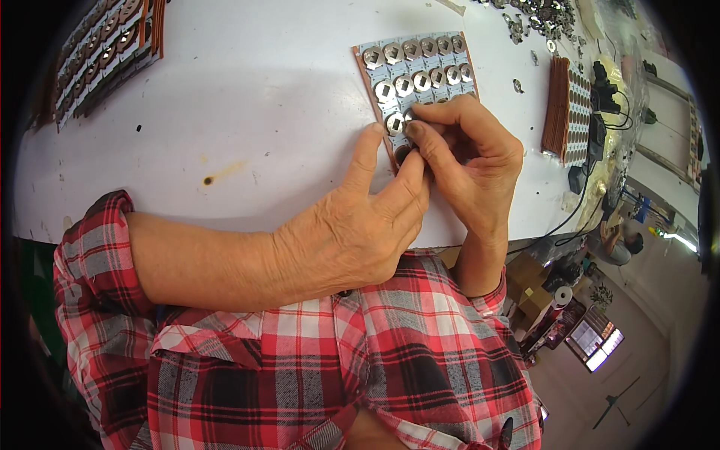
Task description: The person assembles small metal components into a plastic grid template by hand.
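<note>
A light-blue circuit board panel (415,66) with a copper-brown edge lies on the white table in front of me. Round silver metal pieces with square cutouts sit on it in rows. My left hand (349,229) rests at the panel's near left corner, index finger stretched along the left edge and the other fingers spread toward the near edge. Over the near rows, my right hand (480,157) pinches thumb and index finger together at a round metal piece. The fingers partly hide that piece, and the hand covers the panel's near right part.
A stack of similar panels (112,56) stands at the far left. Another stack (568,112) is on the right, beside black plugs and cables (604,97). Loose small metal parts (544,16) lie heaped at the far right of the white table (247,97).
</note>
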Available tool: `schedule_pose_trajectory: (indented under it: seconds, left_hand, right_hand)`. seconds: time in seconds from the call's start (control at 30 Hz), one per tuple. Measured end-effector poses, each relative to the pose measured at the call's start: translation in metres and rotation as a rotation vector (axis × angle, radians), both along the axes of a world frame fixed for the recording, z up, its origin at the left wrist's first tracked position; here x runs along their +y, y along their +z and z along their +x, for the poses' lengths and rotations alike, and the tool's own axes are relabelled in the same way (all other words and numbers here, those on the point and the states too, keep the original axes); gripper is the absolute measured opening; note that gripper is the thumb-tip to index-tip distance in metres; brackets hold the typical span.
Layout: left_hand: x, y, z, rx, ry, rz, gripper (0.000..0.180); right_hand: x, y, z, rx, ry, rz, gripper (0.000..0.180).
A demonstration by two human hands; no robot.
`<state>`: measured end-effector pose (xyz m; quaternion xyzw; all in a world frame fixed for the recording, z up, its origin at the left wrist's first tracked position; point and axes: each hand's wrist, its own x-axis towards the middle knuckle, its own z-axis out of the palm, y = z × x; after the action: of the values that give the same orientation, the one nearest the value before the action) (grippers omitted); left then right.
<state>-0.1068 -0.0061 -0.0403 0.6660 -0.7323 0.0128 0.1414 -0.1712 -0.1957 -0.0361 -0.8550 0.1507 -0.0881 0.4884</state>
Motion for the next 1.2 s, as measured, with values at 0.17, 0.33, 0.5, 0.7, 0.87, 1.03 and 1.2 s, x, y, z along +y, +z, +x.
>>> schedule_pose_trajectory:
  seconds: [0.17,0.33,0.5,0.7,0.87,1.03,1.2]
  left_hand:
    - [0.001,0.001,-0.003,-0.028,0.086,-0.045,0.052]
    - [0.002,0.002,-0.004,-0.019,0.059,-0.012,0.061]
    - [0.001,0.001,-0.003,-0.029,0.064,-0.015,0.062]
    - [0.001,0.002,-0.002,-0.034,0.075,-0.005,0.058]
    - [0.001,0.001,-0.003,-0.051,0.079,-0.016,0.053]
    - [0.001,0.001,-0.002,-0.030,0.069,-0.029,0.051]
    - [0.001,0.002,-0.002,0.001,0.055,0.000,0.063]
  right_hand:
    - [-0.004,0.004,0.003,-0.095,-0.289,0.000,0.019]
    - [-0.095,-0.011,0.001,-0.160,-0.267,-0.646,0.022]
    - [-0.107,-0.008,0.000,-0.109,-0.180,-0.647,0.013]
    - [-0.052,0.005,0.001,-0.061,-0.185,-0.083,0.014]
    - [-0.045,-0.005,0.005,-0.269,-0.119,-0.738,0.014]
    - [-0.056,-0.006,-0.004,-0.255,-0.111,-0.837,0.019]
    - [-0.057,-0.001,-0.013,-0.199,-0.297,-0.527,0.013]
